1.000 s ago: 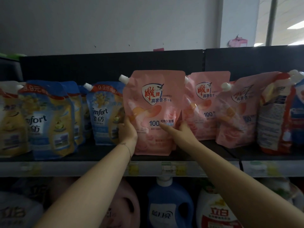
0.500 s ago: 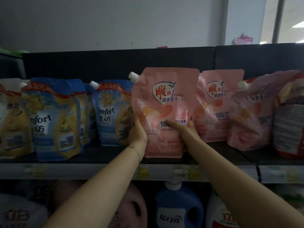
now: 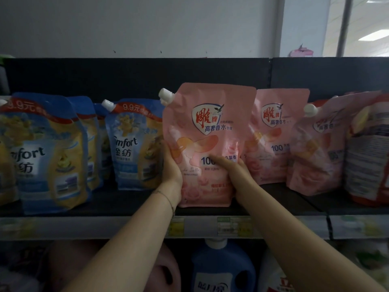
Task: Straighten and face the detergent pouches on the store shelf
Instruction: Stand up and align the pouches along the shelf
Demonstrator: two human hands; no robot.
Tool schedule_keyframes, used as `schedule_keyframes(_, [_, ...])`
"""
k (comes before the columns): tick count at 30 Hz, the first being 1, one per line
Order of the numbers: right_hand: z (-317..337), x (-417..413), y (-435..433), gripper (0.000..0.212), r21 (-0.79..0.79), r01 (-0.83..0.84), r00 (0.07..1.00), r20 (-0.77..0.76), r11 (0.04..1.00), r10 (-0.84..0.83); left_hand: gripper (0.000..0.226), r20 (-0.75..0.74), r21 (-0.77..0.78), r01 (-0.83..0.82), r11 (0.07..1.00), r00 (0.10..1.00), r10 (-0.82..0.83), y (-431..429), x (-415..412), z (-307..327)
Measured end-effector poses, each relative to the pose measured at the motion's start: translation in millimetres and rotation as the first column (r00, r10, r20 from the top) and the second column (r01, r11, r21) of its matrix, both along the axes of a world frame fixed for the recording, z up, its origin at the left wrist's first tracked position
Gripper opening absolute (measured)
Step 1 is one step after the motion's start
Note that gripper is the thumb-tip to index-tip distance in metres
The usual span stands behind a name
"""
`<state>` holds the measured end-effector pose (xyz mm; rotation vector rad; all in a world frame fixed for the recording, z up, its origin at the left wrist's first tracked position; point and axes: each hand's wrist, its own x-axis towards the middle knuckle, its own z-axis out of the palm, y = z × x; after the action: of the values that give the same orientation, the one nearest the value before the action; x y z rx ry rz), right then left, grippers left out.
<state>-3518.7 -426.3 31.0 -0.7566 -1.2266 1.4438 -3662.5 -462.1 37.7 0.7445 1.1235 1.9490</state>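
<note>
I see the pink detergent pouch (image 3: 210, 123) upright at frame centre, label facing me, base on the dark shelf (image 3: 126, 202), my left hand (image 3: 171, 170) clasping its left edge, my right hand (image 3: 236, 174) gripping its lower right (thumb across the front), blue Comfort pouches (image 3: 131, 144) at left, second pink pouch (image 3: 277, 135) just right.

Pink pouch (image 3: 210, 114) upright, label forward, seemingly resting

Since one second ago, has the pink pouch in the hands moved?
Yes, slightly: the held pouch came forward and rightward, now covering more of the neighbouring pouch behind it.
</note>
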Motion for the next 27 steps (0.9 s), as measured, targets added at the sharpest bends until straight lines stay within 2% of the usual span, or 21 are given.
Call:
schedule_keyframes(8, [1.6,-3.0,1.0,0.064,0.017,0.030,0.997,0.071,0.999,-0.031,0.101,-0.004,0.005,-0.098,0.995,0.995,0.098,4.5,-1.0,-5.4])
schedule_keyframes(10, [4.9,-2.8,-1.4,0.073,0.032,0.050,0.990,0.132,0.998,-0.053,0.094,-0.048,-0.036,-0.173,0.984,0.984,0.171,-0.8,2.0,-4.9])
schedule_keyframes(12, [9.1,1.2,-5.5,0.086,0.062,0.104,0.965,0.237,0.993,-0.115,0.075,-0.120,-0.068,-0.277,0.958,0.956,0.268,-5.6,4.9,-2.7])
schedule_keyframes(13, [10.6,4.5,-8.1,0.086,0.109,0.150,0.946,0.274,0.983,-0.175,0.067,-0.171,-0.061,-0.353,0.934,0.925,0.339,-7.5,4.8,-2.3])
schedule_keyframes(14, [11.8,8.4,-12.0,0.080,0.179,0.196,0.928,0.286,0.964,-0.241,0.060,-0.229,-0.017,-0.440,0.898,0.876,0.425,-10.3,4.8,-2.1])
schedule_keyframes(16, [11.5,18.0,-20.2,0.066,0.371,0.249,0.890,0.276,0.895,-0.362,0.047,-0.323,0.168,-0.585,0.794,0.728,0.605,-16.0,2.3,-4.5])
schedule_keyframes(19, [9.9,33.3,-29.8,0.043,0.597,0.238,0.795,0.334,0.766,-0.507,0.031,-0.462,0.470,-0.594,0.653,0.465,0.755,-25.3,4.0,-8.9])
schedule_keyframes(21, [10.0,43.5,-31.7,0.039,0.660,0.227,0.751,0.350,0.716,-0.560,0.021,-0.535,0.639,-0.470,0.608,0.297,0.791,-33.1,12.7,-8.0])
schedule_keyframes(23, [11.9,54.4,-31.4,0.043,0.702,0.231,0.718,0.344,0.674,-0.605,0.020,-0.595,0.732,-0.292,0.616,0.167,0.786,-39.8,26.0,-2.6])
schedule_keyframes(25, [14.3,66.4,-28.4,0.045,0.713,0.215,0.704,0.360,0.667,-0.612,0.018,-0.653,0.748,-0.101,0.656,0.059,0.755,-43.3,42.1,3.6])
schedule_keyframes(27, [15.7,81.3,-25.2,0.037,0.713,0.184,0.658,0.422,0.677,-0.624,0.015,-0.714,0.694,0.075,0.716,-0.050,0.698,-43.2,60.3,6.1])
